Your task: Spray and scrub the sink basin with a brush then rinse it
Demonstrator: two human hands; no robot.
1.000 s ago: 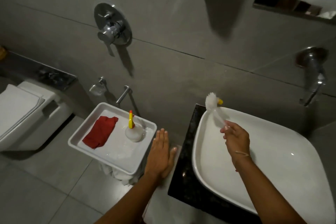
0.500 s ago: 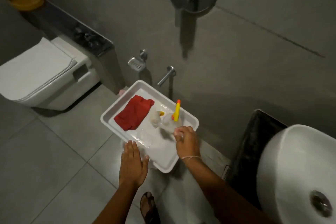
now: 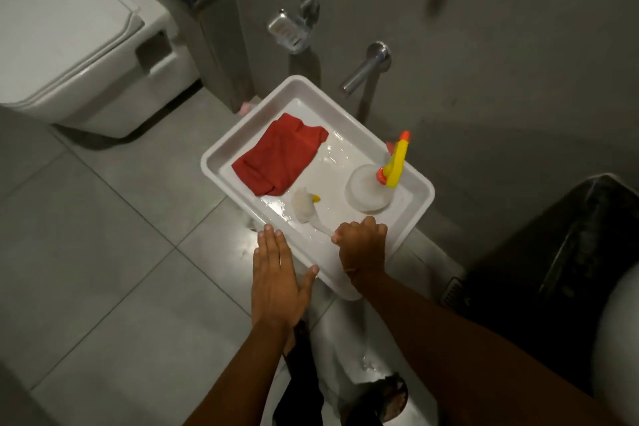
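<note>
Holding the brush (image 3: 306,209) by its handle, the right hand (image 3: 361,249) is closed over the tray (image 3: 221,152) at mid-frame.

The brush head lies on the tray's wet floor between a crumpled red cloth (image 3: 276,159) and a white bottle (image 3: 368,192) with a yellow sprayer, which stands at the tray's right end. The left hand (image 3: 276,270) is flat and open, fingers together, by the tray's lower edge. The sink (image 3: 619,328) shows only at the right edge. No writing can be read.

Single head-worn view — steep downward look, close over the white tray (image 3: 221,168) and floor tiles (image 3: 103,252).
</note>
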